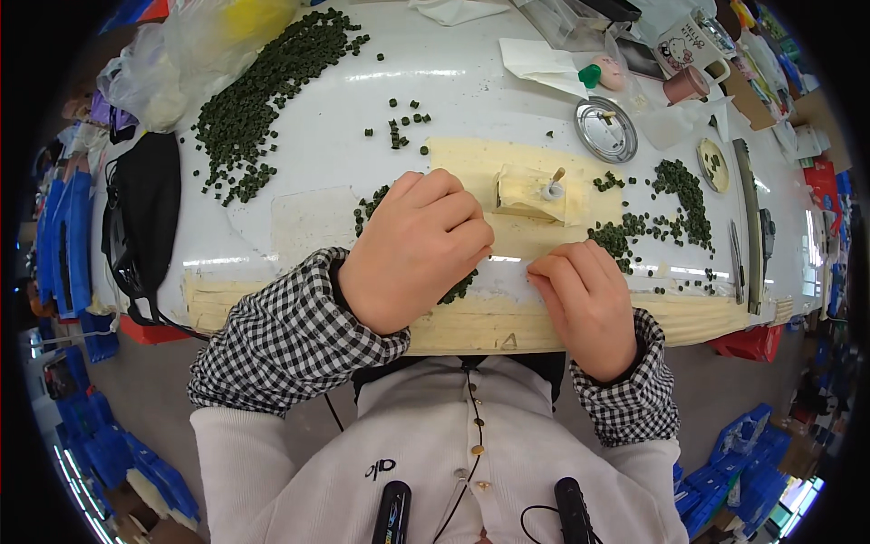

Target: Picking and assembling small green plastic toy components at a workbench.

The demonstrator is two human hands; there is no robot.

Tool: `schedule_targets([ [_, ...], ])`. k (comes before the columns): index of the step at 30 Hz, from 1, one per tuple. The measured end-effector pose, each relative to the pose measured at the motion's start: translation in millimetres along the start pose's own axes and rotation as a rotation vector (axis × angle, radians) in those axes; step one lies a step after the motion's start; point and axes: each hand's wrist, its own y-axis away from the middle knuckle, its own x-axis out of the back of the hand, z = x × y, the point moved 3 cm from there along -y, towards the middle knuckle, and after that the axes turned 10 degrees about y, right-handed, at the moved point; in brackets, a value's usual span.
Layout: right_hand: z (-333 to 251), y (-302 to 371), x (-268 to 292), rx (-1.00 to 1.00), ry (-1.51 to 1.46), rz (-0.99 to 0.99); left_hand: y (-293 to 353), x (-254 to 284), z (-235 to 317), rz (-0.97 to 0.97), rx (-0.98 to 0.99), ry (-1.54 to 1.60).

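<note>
My left hand (415, 245) is curled closed over the table, just left of a small block wrapped in cream tape (526, 195). Whatever its fingertips hold, if anything, is hidden. Small dark green pieces (364, 210) peek out beside and beneath this hand. My right hand (587, 299) is closed in a pinch near the front edge, below the block; I cannot make out anything between its fingertips. A short white tube (553, 190) and a thin brown peg stand on the block's right end. To the right lies a group of dark green pieces (613, 240).
A large heap of green pieces (258, 100) spreads at the far left, near plastic bags (172, 77) and a black bag-like item (143, 218). On the right are a round metal lid (605, 130), a shallow dish (713, 165), tweezers (736, 263) and a mug (686, 47).
</note>
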Motion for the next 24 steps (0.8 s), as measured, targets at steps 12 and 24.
schedule_targets([
  [12, 0.0, -1.2, -3.6, 0.055, 0.101, 0.076, 3.2, 8.4, -9.2, 0.141, 0.547, 1.018],
  [24, 1.0, -9.2, 12.3, -0.127, -0.267, 0.179, 3.6, -0.7, -13.5, 0.074, 0.652, 1.47],
])
